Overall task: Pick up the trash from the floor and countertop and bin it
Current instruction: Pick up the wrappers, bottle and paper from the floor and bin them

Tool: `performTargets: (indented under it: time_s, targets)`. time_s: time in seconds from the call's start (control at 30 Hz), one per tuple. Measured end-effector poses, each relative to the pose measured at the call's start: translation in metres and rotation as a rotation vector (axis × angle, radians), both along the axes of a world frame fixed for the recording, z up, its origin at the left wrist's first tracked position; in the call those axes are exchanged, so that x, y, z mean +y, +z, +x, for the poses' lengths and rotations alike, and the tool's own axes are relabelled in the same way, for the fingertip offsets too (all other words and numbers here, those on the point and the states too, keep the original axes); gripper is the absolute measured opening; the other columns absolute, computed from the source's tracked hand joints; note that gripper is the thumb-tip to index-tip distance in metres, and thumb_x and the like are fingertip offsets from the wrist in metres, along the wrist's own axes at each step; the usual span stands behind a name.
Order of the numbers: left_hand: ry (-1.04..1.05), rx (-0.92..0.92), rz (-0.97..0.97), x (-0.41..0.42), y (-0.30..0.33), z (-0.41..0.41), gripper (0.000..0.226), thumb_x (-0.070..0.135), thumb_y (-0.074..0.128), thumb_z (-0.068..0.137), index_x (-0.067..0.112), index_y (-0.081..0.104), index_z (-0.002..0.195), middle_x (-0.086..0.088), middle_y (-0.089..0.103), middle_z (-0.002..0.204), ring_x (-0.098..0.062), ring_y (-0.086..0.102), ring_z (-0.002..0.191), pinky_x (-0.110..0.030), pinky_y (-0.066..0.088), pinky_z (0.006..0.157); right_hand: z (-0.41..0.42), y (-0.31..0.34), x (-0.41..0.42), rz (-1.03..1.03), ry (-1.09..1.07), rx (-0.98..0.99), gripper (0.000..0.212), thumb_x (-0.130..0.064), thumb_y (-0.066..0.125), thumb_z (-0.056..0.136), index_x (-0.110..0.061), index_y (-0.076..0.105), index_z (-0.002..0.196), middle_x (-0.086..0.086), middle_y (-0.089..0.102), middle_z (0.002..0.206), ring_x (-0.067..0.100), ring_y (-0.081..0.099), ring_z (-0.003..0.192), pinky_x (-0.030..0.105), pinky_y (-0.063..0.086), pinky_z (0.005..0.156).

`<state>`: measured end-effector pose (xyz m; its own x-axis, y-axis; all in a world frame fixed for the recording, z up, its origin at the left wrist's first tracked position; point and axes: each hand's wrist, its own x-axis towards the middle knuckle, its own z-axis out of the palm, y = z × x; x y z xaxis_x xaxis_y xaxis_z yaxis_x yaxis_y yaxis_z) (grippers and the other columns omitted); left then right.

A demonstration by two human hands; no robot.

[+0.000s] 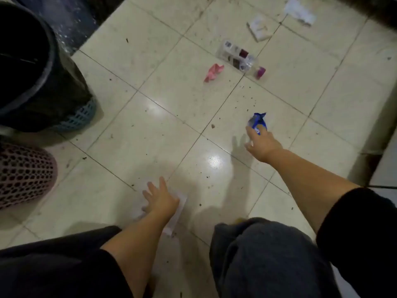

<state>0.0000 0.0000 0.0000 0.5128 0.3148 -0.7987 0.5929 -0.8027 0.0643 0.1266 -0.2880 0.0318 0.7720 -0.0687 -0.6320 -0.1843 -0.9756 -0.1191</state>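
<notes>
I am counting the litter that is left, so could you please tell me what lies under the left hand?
A flat white paper lies on the floor tiles under the left hand. Only its right edge and lower end show; the hand and forearm cover the rest.

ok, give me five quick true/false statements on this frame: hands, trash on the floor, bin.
1. The right hand is at the blue wrapper. True.
2. The left hand rests on a white paper on the floor. True.
3. The clear plastic bottle stands upright. False: it lies on its side.
4. The pink wrapper is already in the black-lined bin. False: it lies on the tiles beside the bottle.
5. The blue wrapper is the last trash left. False: a white box and crumpled paper lie farther off.
</notes>
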Motion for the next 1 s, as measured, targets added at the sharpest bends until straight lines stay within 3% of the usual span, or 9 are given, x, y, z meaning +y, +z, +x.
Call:
performTargets:
  time_s: [0.13,0.23,0.37,0.43,0.53,0.63,0.7,0.83,1.0]
  targets:
    - [0.242,0.020,0.082,0.008,-0.064,-0.004,0.092,0.046,0.062,0.082,0.030,0.002,0.150,-0.017,0.007,0.153,-0.046,0.023,0.135,-0.063,0.031,0.108,0.022,-0.061,-0.015,-0.001,-0.118,-0.068,0.066,-0.028,0.048,0.093,-0.033,0.012,0.148,0.005,-0.011,0.161,0.039,0.016,0.142,0.054,0.037,0.106]
    - [0.227,-0.041,0.138,0.005,-0.087,-0.012,0.083,0.040,0.066,0.081,0.023,0.015,0.144,-0.019,0.021,0.143,-0.042,0.032,0.126,-0.056,0.039,0.103,0.031,-0.095,-0.023,-0.031,-0.202,-0.054,0.063,-0.021,0.046,0.093,-0.034,0.015,0.147,0.005,-0.019,0.159,0.045,0.023,0.136,0.054,0.036,0.106]
    - [0.145,-0.115,0.179,-0.001,-0.093,-0.018,0.057,0.029,0.059,0.089,0.011,0.033,0.137,-0.019,0.038,0.137,-0.037,0.040,0.125,-0.049,0.041,0.103,0.039,-0.113,-0.020,-0.156,-0.155,-0.071,0.049,-0.006,0.045,0.094,-0.014,0.031,0.140,0.022,0.008,0.154,0.046,0.032,0.126,0.052,0.039,0.101]
    - [0.133,-0.165,0.124,-0.001,-0.093,-0.017,0.040,0.018,0.053,0.091,0.006,0.045,0.128,-0.020,0.045,0.131,-0.038,0.045,0.121,-0.047,0.043,0.099,0.042,-0.116,-0.021,-0.179,-0.133,-0.062,0.056,-0.001,0.048,0.092,-0.009,0.028,0.143,0.024,0.023,0.147,0.045,0.036,0.124,0.050,0.040,0.101]
    - [0.156,-0.253,0.023,0.001,-0.090,-0.012,0.028,0.010,0.052,0.090,0.002,0.053,0.117,-0.021,0.051,0.124,-0.037,0.052,0.114,-0.042,0.045,0.094,0.050,-0.114,-0.020,-0.145,-0.056,-0.088,0.041,0.005,0.046,0.090,0.001,0.045,0.131,0.026,0.048,0.131,0.042,0.052,0.113,0.046,0.048,0.094]
    - [0.237,-0.394,-0.136,-0.002,-0.078,0.010,0.005,0.007,0.050,0.091,0.012,0.053,0.091,-0.016,0.056,0.111,-0.032,0.057,0.097,-0.039,0.051,0.086,0.063,-0.091,0.003,0.013,-0.053,-0.188,0.024,0.007,0.045,0.087,0.004,0.063,0.103,0.028,0.063,0.108,0.039,0.060,0.098,0.041,0.049,0.083]
    - [0.232,-0.518,-0.205,0.000,-0.063,0.045,0.014,0.008,0.049,0.091,0.015,0.046,0.079,-0.014,0.055,0.101,-0.029,0.056,0.085,-0.041,0.054,0.080,0.077,-0.066,0.032,0.141,-0.067,-0.294,0.022,0.005,0.047,0.088,0.001,0.067,0.098,0.025,0.066,0.104,0.038,0.061,0.095,0.035,0.046,0.076]
    - [0.146,-0.740,-0.279,0.023,-0.005,0.143,0.012,0.005,0.050,0.090,0.013,0.047,0.081,-0.007,0.047,0.096,-0.024,0.052,0.082,-0.032,0.045,0.074,0.110,-0.001,0.099,0.307,0.021,-0.452,0.018,0.001,0.050,0.090,-0.001,0.066,0.096,0.019,0.065,0.102,0.031,0.059,0.089,0.026,0.038,0.074]
    - [0.031,-0.985,-0.326,0.087,0.101,0.232,0.013,0.003,0.050,0.087,0.014,0.046,0.081,-0.018,0.054,0.104,-0.031,0.053,0.091,-0.036,0.045,0.080,0.145,0.085,0.184,0.411,0.126,-0.614,0.015,0.001,0.053,0.088,-0.002,0.066,0.095,0.015,0.064,0.102,0.016,0.049,0.080,0.024,0.034,0.073]
